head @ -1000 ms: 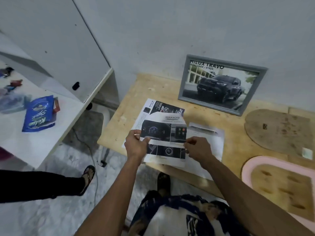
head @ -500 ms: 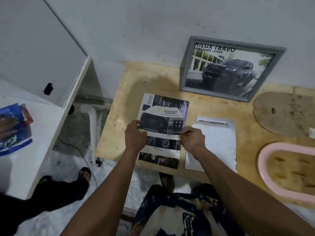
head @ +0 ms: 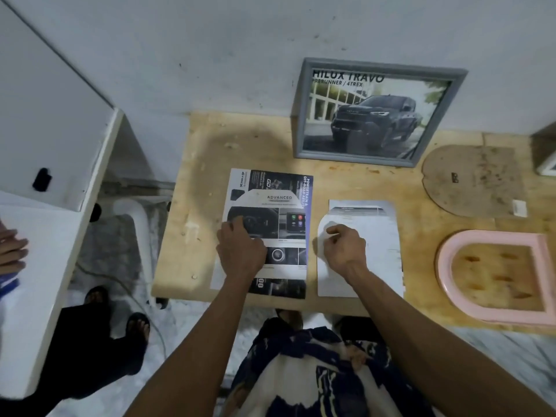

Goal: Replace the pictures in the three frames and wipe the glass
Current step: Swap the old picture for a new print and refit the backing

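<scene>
A printed car brochure page lies flat on the wooden table, on top of another printed sheet. My left hand rests on its left half, fingers pressing down. Just to the right lies a white sheet; my right hand sits on it with fingers curled, pinching near its upper left corner. A grey frame holding a truck picture leans on the wall behind. An empty pink arch-shaped frame lies at the right, with a brown arch-shaped backing board behind it.
The corner of a white frame shows at the far right edge. A white table stands to the left, where another person's hand rests; their sandalled feet are on the floor beside a cable.
The brochure page went from held in both hands to lying flat on the table. My right hand left its edge and moved right onto the white sheet. My left hand now presses the page.
</scene>
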The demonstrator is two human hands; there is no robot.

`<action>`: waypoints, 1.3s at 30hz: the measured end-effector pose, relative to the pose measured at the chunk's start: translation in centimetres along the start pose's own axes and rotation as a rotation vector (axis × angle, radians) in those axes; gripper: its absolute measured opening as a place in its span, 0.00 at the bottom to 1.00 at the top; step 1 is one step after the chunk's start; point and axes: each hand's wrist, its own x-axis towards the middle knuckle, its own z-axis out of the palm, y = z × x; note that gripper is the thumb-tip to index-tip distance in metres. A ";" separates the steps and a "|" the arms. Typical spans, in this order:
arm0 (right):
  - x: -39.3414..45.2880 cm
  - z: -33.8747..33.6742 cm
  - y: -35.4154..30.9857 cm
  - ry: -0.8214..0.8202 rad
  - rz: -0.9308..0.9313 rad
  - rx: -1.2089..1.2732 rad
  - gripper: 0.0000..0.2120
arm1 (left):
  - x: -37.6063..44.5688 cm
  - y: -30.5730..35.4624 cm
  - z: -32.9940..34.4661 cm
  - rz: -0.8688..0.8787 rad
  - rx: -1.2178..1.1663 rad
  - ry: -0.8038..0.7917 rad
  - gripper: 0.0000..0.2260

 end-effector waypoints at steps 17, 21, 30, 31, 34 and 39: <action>-0.3 -9.1 10.7 0.106 0.103 -0.032 0.22 | -7.1 10.3 8.3 -0.071 -0.150 -0.298 0.18; 0.1 -10.4 11.0 0.082 0.113 0.072 0.19 | -7.9 11.3 8.7 -0.147 -0.240 -0.193 0.17; 1.4 -13.8 14.3 -0.088 0.069 0.128 0.10 | -12.9 15.6 9.7 -0.242 -0.420 0.080 0.05; 1.7 -14.3 14.6 -0.117 0.045 0.113 0.10 | -13.2 15.8 10.0 -0.253 -0.455 0.102 0.04; 2.5 -15.9 15.3 -0.140 -0.022 0.167 0.11 | -14.9 17.1 10.3 -0.297 -0.593 0.153 0.05; 1.9 -19.0 16.6 -0.079 -0.047 0.344 0.26 | -17.8 18.8 11.2 -0.401 -0.823 0.163 0.06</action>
